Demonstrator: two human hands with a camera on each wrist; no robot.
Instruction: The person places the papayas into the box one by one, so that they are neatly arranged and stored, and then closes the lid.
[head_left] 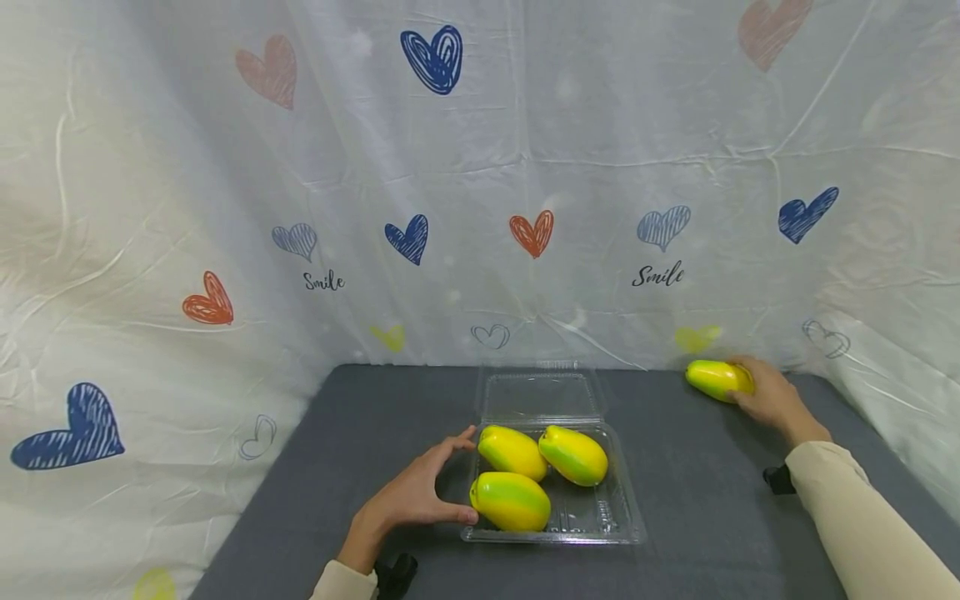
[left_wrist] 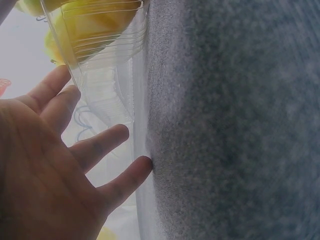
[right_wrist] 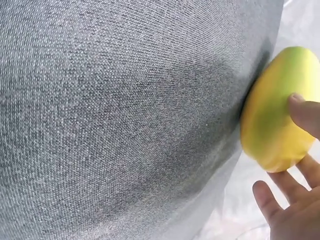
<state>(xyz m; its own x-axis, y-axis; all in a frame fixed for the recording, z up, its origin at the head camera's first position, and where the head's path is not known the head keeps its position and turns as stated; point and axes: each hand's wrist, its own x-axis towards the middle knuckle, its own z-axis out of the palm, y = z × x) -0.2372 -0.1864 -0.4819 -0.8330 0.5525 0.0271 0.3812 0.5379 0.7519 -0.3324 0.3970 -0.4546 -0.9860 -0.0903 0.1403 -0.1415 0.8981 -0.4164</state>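
In the head view my right hand [head_left: 776, 402] grips a yellow-green papaya [head_left: 718, 381] at the back right of the table. The right wrist view shows the thumb on one side of this papaya [right_wrist: 277, 112] and fingers at its end, its underside close to the cloth. My left hand [head_left: 418, 490] is spread at the left side of a clear plastic clamshell box [head_left: 592, 523], its thumb and fingertips at the rim. Inside the box lie three papayas [head_left: 512, 502], two behind and one in front. In the left wrist view the left hand's fingers [left_wrist: 107, 145] are extended.
The box's clear lid [head_left: 540, 396] lies folded back behind it. Dark grey cloth covers the table [head_left: 697, 500]. A white curtain [head_left: 585, 117] printed with hearts hangs right behind the table's back edge and along both sides.
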